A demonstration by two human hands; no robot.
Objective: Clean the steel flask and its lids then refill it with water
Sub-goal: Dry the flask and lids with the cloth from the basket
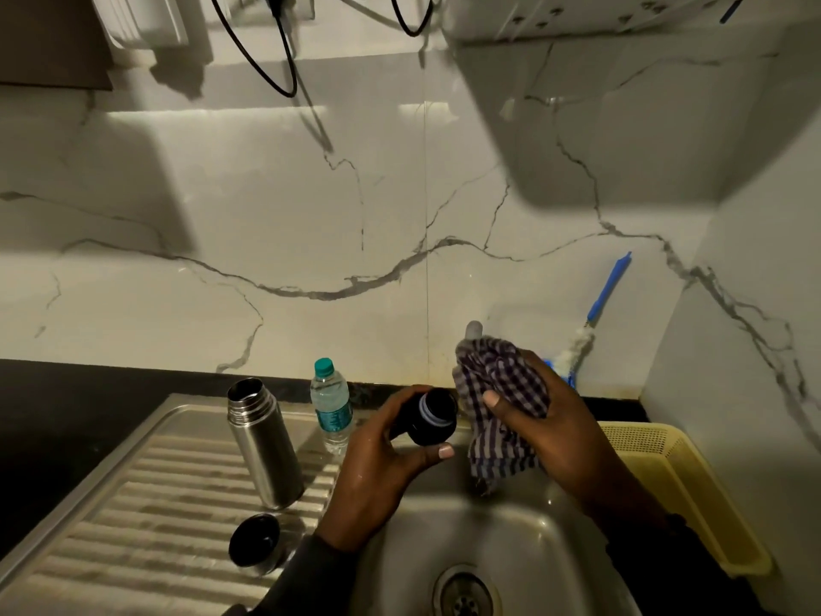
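Note:
The open steel flask (263, 442) stands upright on the ribbed drainboard (133, 517), left of the sink. Its cup lid (254, 542) lies on the drainboard in front of it, dark inside facing up. My left hand (382, 473) grips the black inner stopper lid (430, 415) above the sink basin (511, 549). My right hand (546, 442) holds a bunched purple-and-white checked cloth (500, 393) right beside the stopper. A small plastic water bottle (331, 404) with a teal cap stands behind the flask near the wall.
A blue-handled bottle brush (597, 309) leans on the marble backsplash behind my right hand. A yellow plastic basket (684, 486) sits right of the sink. The drain (464, 593) lies at the basin's bottom. Black cables (284, 51) hang from sockets above.

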